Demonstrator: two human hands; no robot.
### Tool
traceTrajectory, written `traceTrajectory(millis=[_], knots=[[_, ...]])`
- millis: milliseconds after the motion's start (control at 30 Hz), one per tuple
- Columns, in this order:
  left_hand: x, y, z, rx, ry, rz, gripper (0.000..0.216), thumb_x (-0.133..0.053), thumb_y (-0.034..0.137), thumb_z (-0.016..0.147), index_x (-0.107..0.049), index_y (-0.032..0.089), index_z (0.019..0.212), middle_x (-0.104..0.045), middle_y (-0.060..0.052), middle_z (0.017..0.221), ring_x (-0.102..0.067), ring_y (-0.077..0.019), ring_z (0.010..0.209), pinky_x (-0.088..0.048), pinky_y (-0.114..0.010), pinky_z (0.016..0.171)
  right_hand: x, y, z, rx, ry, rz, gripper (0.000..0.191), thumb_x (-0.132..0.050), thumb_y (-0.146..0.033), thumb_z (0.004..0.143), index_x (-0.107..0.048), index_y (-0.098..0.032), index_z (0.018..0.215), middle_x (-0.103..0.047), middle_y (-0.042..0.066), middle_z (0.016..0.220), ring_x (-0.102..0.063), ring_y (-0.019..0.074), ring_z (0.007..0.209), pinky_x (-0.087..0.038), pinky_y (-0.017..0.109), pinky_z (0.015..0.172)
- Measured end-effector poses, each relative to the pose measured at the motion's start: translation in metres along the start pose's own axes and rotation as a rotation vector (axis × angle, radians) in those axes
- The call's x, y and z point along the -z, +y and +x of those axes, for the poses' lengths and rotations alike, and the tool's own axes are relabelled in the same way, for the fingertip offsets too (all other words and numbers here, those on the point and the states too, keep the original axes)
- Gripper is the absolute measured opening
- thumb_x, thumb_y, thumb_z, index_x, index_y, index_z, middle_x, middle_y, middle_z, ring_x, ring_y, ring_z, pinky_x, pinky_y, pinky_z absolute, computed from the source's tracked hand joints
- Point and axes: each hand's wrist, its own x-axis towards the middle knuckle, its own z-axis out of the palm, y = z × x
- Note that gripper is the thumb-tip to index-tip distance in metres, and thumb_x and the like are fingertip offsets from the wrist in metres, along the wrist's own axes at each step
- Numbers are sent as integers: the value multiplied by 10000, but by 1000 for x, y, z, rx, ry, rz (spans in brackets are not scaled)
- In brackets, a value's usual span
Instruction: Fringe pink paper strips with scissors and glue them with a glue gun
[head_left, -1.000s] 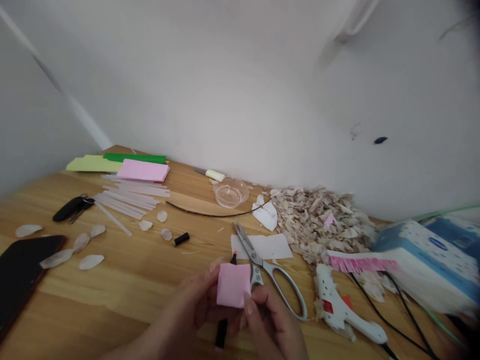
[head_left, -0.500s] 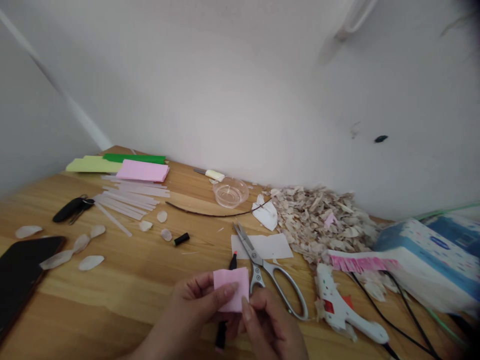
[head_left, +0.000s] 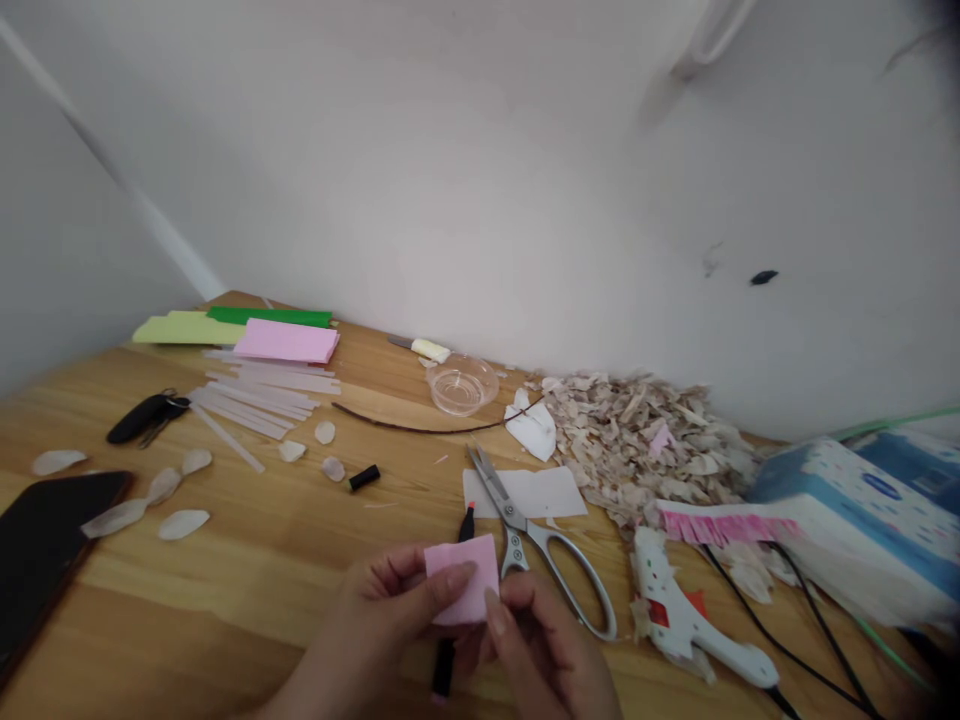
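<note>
A small square of pink crepe paper (head_left: 474, 580) is held up near the front of the table. My left hand (head_left: 397, 610) pinches it, thumb flat across its face. At the paper's lower right corner, my right hand (head_left: 547, 640) is closed with thumb and fingertips gripping the edge. Partly hidden below the paper is a black marker (head_left: 466, 522) with a pink tip, uncapped. Just behind my right hand lie the scissors (head_left: 514, 515), slightly spread, over a white paper strip (head_left: 559, 492). The marker's black cap (head_left: 364, 478) rests to the left.
A white glue gun (head_left: 682, 610) with black cords lies right, near a tissue pack (head_left: 862, 510) and a fringed pink strip (head_left: 727, 524). Behind are a heap of dried scraps (head_left: 645, 430), a clear dish (head_left: 462, 386) and a twig (head_left: 420, 430). Left are glue sticks (head_left: 255, 405), keys and a phone (head_left: 52, 540).
The pink paper has tilted very slightly in my fingers. Both hands keep their grip, and the things on the table have stayed put.
</note>
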Motion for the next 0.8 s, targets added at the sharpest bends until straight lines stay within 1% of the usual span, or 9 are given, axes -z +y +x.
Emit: traceTrajectory(millis=[100,167,267,333,433,533,600,700,800], knots=[[2,1,-1,-17,60,14,200,-750,363,621,-727,165,634,-686,-10,558,-587,-126,541,-459,-223,580,-1,1,3,17,138,127,265,-658,-438,743,-482,-255,818,-496,-62,625,-506,95,546,-444,183,524],[2,3,-2,-24,68,14,139,-755,324,625,-738,189,650,-702,0,579,-592,-123,562,-452,-216,600,3,1,6,10,76,75,276,-663,-451,728,-510,-243,826,-502,-44,639,-496,111,559,-438,201,515],[2,6,-4,-22,30,14,97,-748,297,634,-742,202,649,-704,11,573,-587,-122,555,-446,-220,608,11,-2,9,-39,-126,-109,286,-553,-474,807,-547,-201,722,-547,-7,578,-515,124,521,-404,227,504],[3,6,-3,-7,18,22,115,-748,307,630,-740,192,627,-700,10,565,-584,-122,556,-436,-214,595,14,-6,9,-59,-168,-175,315,-509,-471,837,-522,-200,676,-565,-5,537,-536,126,496,-391,228,502],[7,5,1,8,34,25,149,-768,320,599,-734,175,602,-697,10,563,-578,-107,555,-421,-193,582,15,-8,8,-54,-151,-245,330,-482,-476,849,-489,-207,658,-569,-16,521,-549,124,488,-392,215,502],[9,3,5,32,62,2,178,-796,324,556,-727,165,597,-695,12,571,-583,-100,566,-437,-195,614,13,-4,5,49,-97,-410,325,-448,-434,877,-486,-204,650,-545,-25,524,-534,119,498,-371,209,512],[6,3,5,50,61,15,196,-792,336,563,-721,162,620,-695,8,583,-596,-109,576,-453,-210,627,12,0,4,80,-70,-456,318,-430,-412,889,-478,-204,653,-537,-26,524,-534,119,493,-359,205,493],[0,5,3,31,17,103,207,-775,321,600,-711,177,734,-689,16,604,-601,-113,574,-460,-210,589,10,5,2,46,-66,-368,321,-402,-441,890,-462,-207,679,-538,-25,513,-545,124,465,-375,196,453],[-5,8,1,16,-31,160,185,-767,294,615,-699,177,741,-670,27,585,-584,-94,516,-451,-190,537,10,6,2,36,-62,-302,324,-411,-460,881,-454,-208,682,-535,-25,510,-540,123,452,-384,193,441]])
